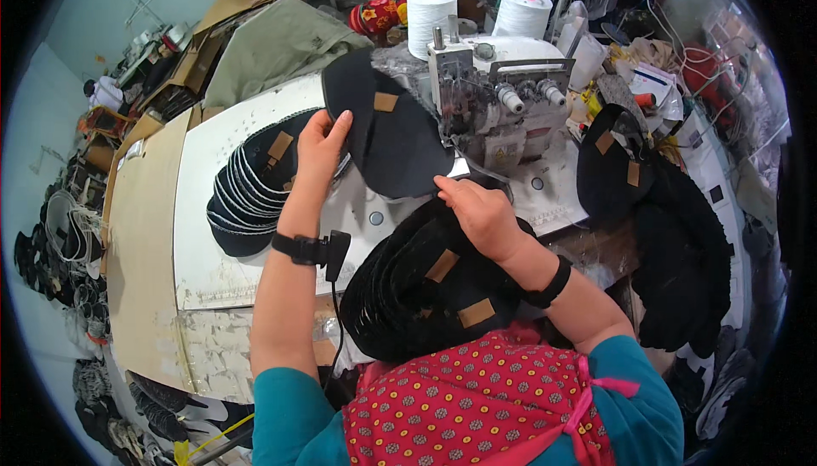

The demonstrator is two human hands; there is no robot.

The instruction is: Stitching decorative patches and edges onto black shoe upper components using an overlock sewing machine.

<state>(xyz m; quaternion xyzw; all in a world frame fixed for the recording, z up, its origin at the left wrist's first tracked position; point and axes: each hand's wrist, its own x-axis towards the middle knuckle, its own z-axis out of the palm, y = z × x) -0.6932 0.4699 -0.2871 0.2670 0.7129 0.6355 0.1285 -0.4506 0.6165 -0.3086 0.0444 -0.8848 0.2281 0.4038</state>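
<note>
A black, rounded sole-shaped fabric piece (400, 147) with a small brown patch is held up flat beside the sewing machine (506, 100). My left hand (320, 149) grips its left edge, thumb on top and the other fingers mostly hidden beneath. At its lower right edge, close to the machine's stitching area, my right hand (478, 211) pinches the fabric between thumb and fingertips. To the left, a fanned stack of similar black pieces with pale stitched edges (251, 198) lies on the white tabletop (200, 253). Another stack of black pieces (387, 296) rests in front of my body.
Two white thread cones (431, 19) stand behind the machine. More black pieces with brown patches (608, 177) hang at the right, above a dark fluffy heap (685, 253). A plywood board (140, 270) borders the table's left. A cable (337, 321) hangs from my left wristband.
</note>
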